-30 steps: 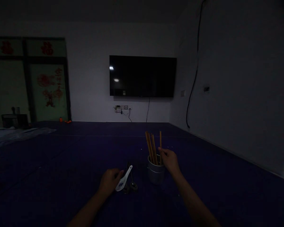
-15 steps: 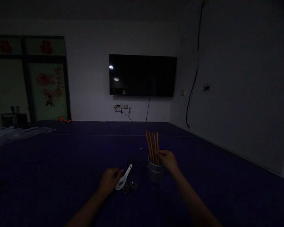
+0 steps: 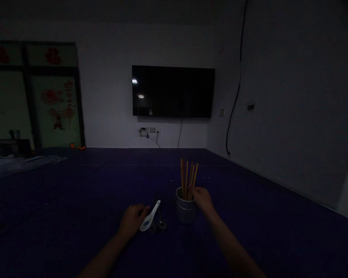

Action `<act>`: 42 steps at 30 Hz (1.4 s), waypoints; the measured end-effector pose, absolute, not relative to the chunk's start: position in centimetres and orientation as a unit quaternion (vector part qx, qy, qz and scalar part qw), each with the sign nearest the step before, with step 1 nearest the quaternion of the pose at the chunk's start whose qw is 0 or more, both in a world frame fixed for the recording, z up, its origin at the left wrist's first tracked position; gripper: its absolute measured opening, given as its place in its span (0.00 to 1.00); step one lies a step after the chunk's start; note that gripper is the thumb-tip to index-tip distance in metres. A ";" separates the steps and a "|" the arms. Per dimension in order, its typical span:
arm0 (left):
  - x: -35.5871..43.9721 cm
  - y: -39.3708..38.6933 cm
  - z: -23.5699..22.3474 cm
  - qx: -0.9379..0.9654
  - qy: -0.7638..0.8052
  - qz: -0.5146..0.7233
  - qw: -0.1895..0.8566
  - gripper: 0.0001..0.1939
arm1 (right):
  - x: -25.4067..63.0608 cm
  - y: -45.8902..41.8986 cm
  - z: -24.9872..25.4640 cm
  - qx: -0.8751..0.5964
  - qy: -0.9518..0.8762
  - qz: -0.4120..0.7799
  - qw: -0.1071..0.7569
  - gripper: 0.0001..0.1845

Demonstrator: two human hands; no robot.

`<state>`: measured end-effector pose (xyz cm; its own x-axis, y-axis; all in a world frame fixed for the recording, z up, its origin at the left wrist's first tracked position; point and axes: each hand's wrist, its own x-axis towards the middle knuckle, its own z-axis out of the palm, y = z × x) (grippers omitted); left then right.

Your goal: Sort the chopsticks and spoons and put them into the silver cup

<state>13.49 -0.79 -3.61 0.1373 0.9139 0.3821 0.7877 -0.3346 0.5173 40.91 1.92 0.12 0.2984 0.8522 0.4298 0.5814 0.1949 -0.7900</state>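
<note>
Setting: apparently a room in a home. A wide black flat-screen television (image 3: 173,91) hung on the pale wall (image 3: 107,88); dark-framed glass doors (image 3: 55,110) bore red paper-like decorations with Chinese characters (image 3: 52,56), beyond the purple-blue surface's far left corner.

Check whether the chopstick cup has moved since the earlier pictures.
Yes: the cup has shifted slightly left against the wall TV, closer to the white spoon.

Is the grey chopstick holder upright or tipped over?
Upright: the chopstick holder has its rim facing up, with chopsticks standing in it.
</note>
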 end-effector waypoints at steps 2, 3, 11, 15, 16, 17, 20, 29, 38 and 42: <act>13.5 -0.8 -3.6 0.747 0.566 0.335 0.096 0.28 | 40.7 1.5 0.2 -0.615 -0.580 0.130 0.518 0.32; 13.5 -0.9 -3.6 0.746 0.566 0.338 0.096 0.28 | 40.7 1.3 0.2 -0.611 -0.582 0.129 0.521 0.33; 13.4 -1.0 -3.3 0.761 0.565 0.309 0.079 0.26 | 40.8 0.1 -0.4 -0.577 -0.589 0.154 0.545 0.35; 13.5 -1.5 -2.8 0.778 0.556 0.288 0.055 0.25 | 40.7 -0.6 -0.4 -0.573 -0.594 0.117 0.552 0.34; 13.5 -1.7 -2.7 0.781 0.556 0.281 0.050 0.24 | 40.6 -0.9 -0.3 -0.580 -0.591 0.097 0.552 0.34; 13.5 -1.8 -2.6 0.784 0.556 0.273 0.044 0.24 | 40.5 -1.3 -0.1 -0.589 -0.583 0.069 0.554 0.35; 13.7 -2.2 -2.5 0.787 0.563 0.250 0.032 0.22 | 39.9 -2.8 0.9 -0.612 -0.533 -0.047 0.582 0.35; 14.0 -2.3 -2.8 0.787 0.574 0.223 0.025 0.20 | 35.3 -6.6 0.4 -0.464 -0.680 -0.212 0.526 0.16; 13.9 -2.0 -3.2 0.795 0.564 0.224 0.028 0.19 | 33.8 -5.8 -1.5 -0.535 -0.693 -0.163 0.455 0.19; 13.9 -2.0 -3.2 0.798 0.562 0.216 0.025 0.20 | 34.2 -5.6 -1.6 -0.545 -0.694 -0.141 0.449 0.18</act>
<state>13.95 -1.99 -3.17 0.2744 0.9081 0.3164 0.8868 -0.3662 0.2819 34.19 -5.62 -1.58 -0.0024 0.6306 0.7761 0.8829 0.3658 -0.2944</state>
